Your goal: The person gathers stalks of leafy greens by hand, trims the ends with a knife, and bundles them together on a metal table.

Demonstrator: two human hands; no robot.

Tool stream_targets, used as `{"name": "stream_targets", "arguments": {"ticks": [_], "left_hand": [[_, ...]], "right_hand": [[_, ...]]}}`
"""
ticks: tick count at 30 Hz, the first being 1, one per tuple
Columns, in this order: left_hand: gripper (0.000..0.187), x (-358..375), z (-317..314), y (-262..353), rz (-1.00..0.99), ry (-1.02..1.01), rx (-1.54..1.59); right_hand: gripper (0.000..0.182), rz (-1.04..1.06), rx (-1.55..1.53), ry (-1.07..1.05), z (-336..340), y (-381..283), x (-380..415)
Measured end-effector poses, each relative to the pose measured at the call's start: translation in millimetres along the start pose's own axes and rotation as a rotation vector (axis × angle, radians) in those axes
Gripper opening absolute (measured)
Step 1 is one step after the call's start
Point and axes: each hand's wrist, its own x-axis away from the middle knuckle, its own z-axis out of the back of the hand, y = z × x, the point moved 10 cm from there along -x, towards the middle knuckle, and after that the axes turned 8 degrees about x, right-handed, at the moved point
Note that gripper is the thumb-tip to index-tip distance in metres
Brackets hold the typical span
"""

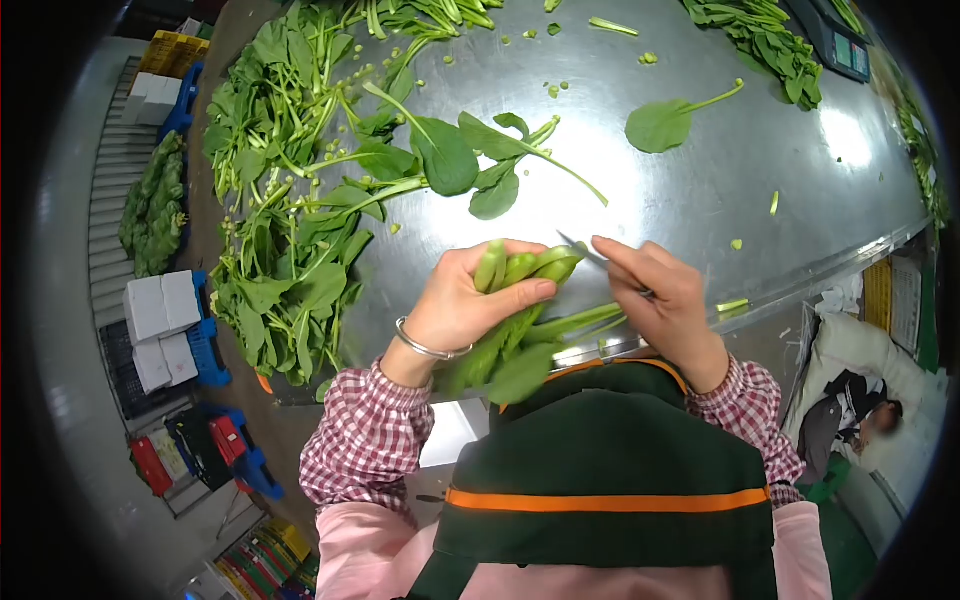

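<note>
My left hand (478,297) is closed around a bunch of leafy green stalks (519,268), their pale stem ends pointing up and the leaves hanging down toward my apron. In my right hand (660,297) is a small knife (580,246), its handle mostly hidden by my fingers. The blade reaches left, right at the stem ends of the bunch. Just beyond my hands, loose leafy stems (505,160) lie on the metal table (800,215). A single leaf on its stalk (662,126) rests farther right.
A large heap of greens (290,200) covers the table's left side. More greens (765,45) lie at the back right beside a digital scale (845,45). Small stem trimmings are scattered about. Crates and white boxes (162,305) stand left; a person (850,415) is at the right.
</note>
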Motion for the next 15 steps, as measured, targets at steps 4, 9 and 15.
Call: {"name": "stream_targets", "arguments": {"ticks": [4, 9, 15], "left_hand": [[0.028, 14.7, -6.5, 28.3, -0.072, 0.009, 0.060], [0.027, 15.6, 8.0, 38.1, -0.183, 0.111, -0.117], [0.053, 40.2, 33.8, 124.8, -0.680, 0.504, -1.156]], "right_hand": [[0.036, 0.275, 0.135, -0.047, -11.9, -40.3, -24.2], [0.024, -0.247, -0.248, -0.270, -23.5, 6.7, -27.9], [0.022, -0.290, -0.310, -0.128, -15.3, 3.4, -37.6]]}}
